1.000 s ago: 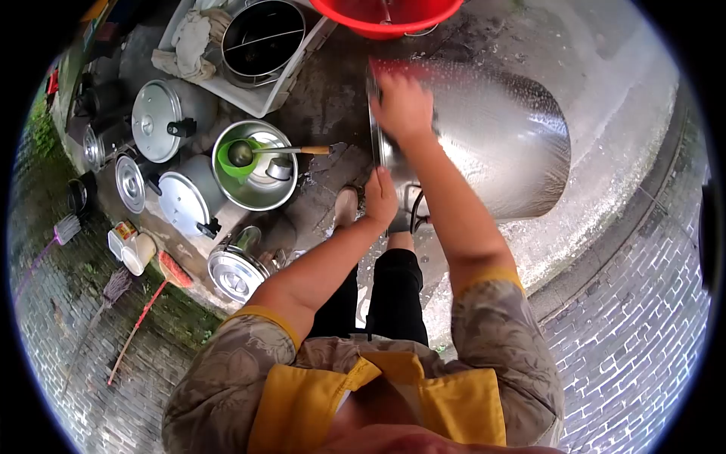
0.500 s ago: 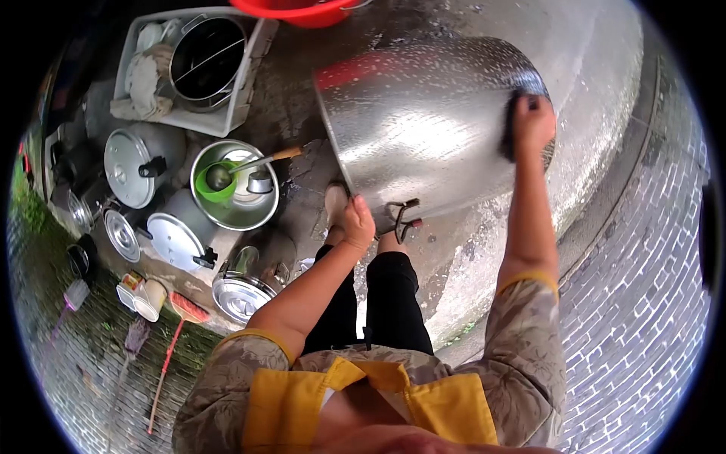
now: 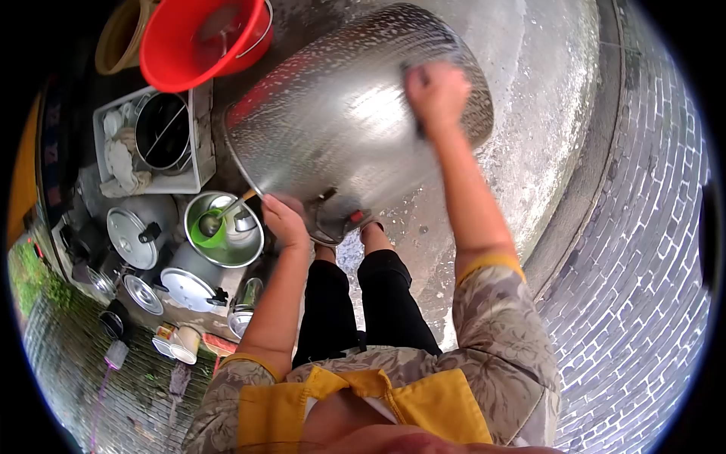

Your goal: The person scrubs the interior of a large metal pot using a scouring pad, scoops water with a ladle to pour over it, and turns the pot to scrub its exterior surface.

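Note:
A large, wet stainless steel pot (image 3: 340, 113) lies on its side in front of me, its wall speckled with droplets and foam. At the pot's rim, on the near left, my left hand (image 3: 286, 221) is closed around the edge. My right hand (image 3: 441, 94) is closed on a dark scrubber (image 3: 408, 73) pressed against the upper side of the pot near its base end. Motion blurs that hand, and most of the scrubber is hidden beneath it. A wire handle with a red grip (image 3: 354, 217) hangs from the pot's near side, close to my feet.
A red basin (image 3: 170, 53) stands at the upper left. Below it are a white crate (image 3: 198, 151) with a pot and cloths, a steel bowl (image 3: 253, 253) holding a green container and a ladle, and several lidded pots (image 3: 189, 289). Brick paving (image 3: 635, 242) lies right.
My view has shifted, bringing the red basin further in. My right hand has moved the scrubber left and up along the pot's wall. My left hand stays at the rim while the handle swings.

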Demonstrator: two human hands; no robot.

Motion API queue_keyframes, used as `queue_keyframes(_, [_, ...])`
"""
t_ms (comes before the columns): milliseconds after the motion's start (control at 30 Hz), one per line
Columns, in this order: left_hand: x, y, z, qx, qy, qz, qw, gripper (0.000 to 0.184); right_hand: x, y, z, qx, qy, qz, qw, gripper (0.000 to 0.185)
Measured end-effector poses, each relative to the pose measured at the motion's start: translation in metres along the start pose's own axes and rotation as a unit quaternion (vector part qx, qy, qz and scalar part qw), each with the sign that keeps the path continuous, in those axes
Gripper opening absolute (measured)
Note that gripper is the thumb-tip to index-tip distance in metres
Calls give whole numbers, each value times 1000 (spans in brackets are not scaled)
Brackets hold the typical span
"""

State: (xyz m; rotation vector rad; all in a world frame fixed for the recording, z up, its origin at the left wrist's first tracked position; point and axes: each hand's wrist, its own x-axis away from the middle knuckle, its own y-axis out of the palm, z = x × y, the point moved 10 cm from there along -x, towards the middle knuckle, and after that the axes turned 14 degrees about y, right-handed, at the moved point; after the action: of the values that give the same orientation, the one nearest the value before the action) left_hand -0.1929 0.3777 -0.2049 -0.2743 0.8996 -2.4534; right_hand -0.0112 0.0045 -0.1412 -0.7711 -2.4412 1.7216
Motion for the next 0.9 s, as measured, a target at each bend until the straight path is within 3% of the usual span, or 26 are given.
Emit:
queue_keyframes(33, [-14,0,7,-9,33,6,999,48,-38,-7,46,4,94,39,995,27])
queue_keyframes(133, [-47,3,8,-72,43,2,996,48,-66,-7,59,28,100,55,993,29])
queue_keyframes(200, [-67,4,14,-95,37,0,995,50,-23,10,1,25,10,-89,996,26])
queue_keyframes(267, [-85,4,25,-112,37,11,993,51,58,45,-61,41,-111,-224,967,12])
queue_keyframes(300, [-96,5,24,-140,43,2,989,51,87,13,-94,-58,-198,-166,964,10])
queue_keyframes(333, [-106,7,23,-135,45,-3,990,51,81,15,-89,-60,-193,-161,966,10])
queue_keyframes(400, [-121,8,22,-150,60,-12,987,50,64,17,-70,-66,-180,-121,974,12])
queue_keyframes(433, [-130,11,26,-150,68,-13,986,50,20,26,-37,-4,-85,-203,976,16])
queue_keyframes(500, [-140,10,27,-168,59,-23,984,51,-58,14,65,40,151,-69,985,28])
queue_keyframes(567, [-151,16,29,-168,46,-34,984,51,-87,2,116,-26,182,117,976,29])
queue_keyframes(633, [-158,12,30,-196,48,-23,979,51,-64,-7,70,5,124,82,989,29])
queue_keyframes(700, [-169,14,24,-196,45,-36,979,50,-5,7,23,-42,89,-47,994,26])
queue_keyframes(833, [-168,26,42,-126,64,-66,988,49,55,-4,1,-157,-4,-3,988,23])
queue_keyframes(900, [-163,18,33,-68,30,-42,996,49,2,13,94,14,174,28,984,26])
